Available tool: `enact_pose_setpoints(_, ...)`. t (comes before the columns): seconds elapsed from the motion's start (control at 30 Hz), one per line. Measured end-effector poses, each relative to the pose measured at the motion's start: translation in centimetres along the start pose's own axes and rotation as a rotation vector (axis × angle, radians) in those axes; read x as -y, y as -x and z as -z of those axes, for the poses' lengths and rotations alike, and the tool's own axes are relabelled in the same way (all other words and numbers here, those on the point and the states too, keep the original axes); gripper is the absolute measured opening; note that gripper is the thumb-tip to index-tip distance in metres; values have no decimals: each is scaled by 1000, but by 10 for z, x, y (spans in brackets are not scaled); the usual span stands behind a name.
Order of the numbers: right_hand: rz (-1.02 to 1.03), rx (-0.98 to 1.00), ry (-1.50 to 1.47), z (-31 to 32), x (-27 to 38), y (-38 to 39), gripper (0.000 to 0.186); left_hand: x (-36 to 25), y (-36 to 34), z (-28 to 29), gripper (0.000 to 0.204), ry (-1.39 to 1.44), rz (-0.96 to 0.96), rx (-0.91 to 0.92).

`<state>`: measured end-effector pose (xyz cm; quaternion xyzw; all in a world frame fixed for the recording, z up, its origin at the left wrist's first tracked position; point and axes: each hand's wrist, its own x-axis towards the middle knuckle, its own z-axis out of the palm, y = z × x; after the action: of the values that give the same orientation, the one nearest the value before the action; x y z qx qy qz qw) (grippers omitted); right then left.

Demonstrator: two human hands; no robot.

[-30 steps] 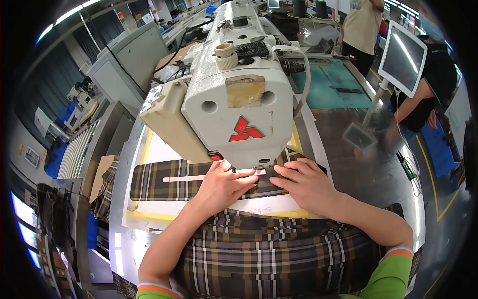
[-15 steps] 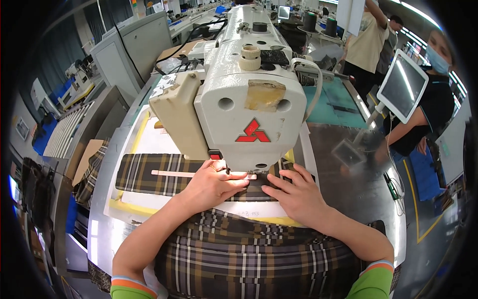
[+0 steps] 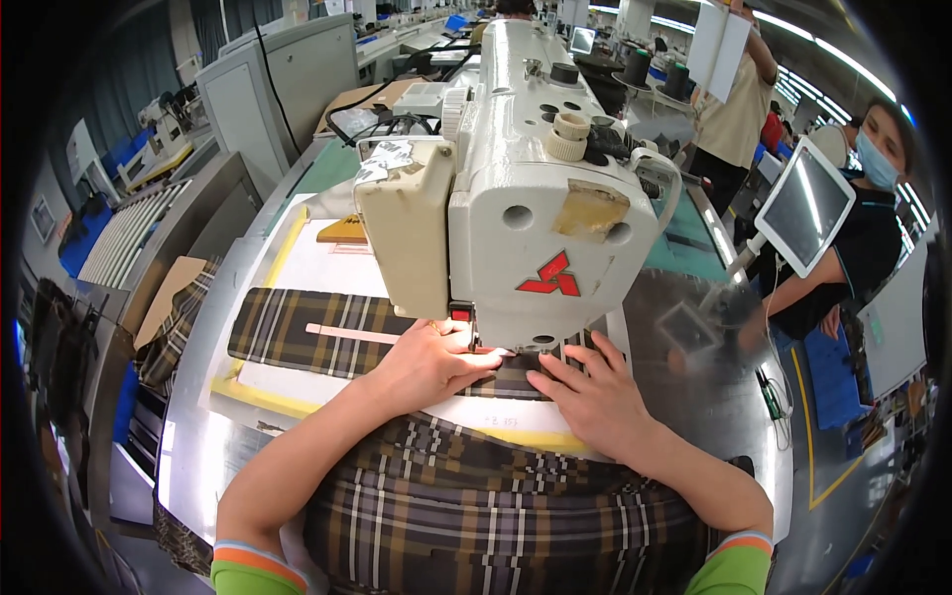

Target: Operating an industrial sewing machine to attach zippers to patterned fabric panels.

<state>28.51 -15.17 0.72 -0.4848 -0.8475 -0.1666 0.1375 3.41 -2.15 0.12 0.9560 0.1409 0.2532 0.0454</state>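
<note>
A dark plaid fabric panel (image 3: 297, 337) lies flat under the head of a white sewing machine (image 3: 545, 228), with a narrow pink strip (image 3: 349, 333) along it. My left hand (image 3: 426, 367) reaches in from the left, its fingers and thumb drawn together over the strip's right end close to the needle area. Just right of the needle, my right hand (image 3: 600, 402) rests on the panel with fingers spread. The needle and presser foot are mostly hidden by the machine head and my fingers. A large bundle of plaid fabric (image 3: 486, 506) is heaped in front, between my forearms.
Under the panel lies a white sheet edged in yellow (image 3: 268, 407). To the right, a tablet-like screen (image 3: 808, 206) stands on an arm, beside a masked person (image 3: 863, 228) in dark clothes. A plaid piece with brown card (image 3: 174, 317) lies at the left.
My view has shifted, so the machine head appears farther right and tilted, uncovering a brown wooden piece behind the panel. Both hands keep nearly the same places on the fabric.
</note>
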Motion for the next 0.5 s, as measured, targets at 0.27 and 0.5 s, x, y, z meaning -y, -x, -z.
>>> enact_pose_setpoints(0.27, -54, -19, 66, 26, -17, 11, 39, 2, -6, 2, 15, -8, 16, 40)
enact_pose_setpoints(0.5, -552, 58, -306, 40, -56, 61, 45, -9, 15, 30, 27, -90, -15, 39)
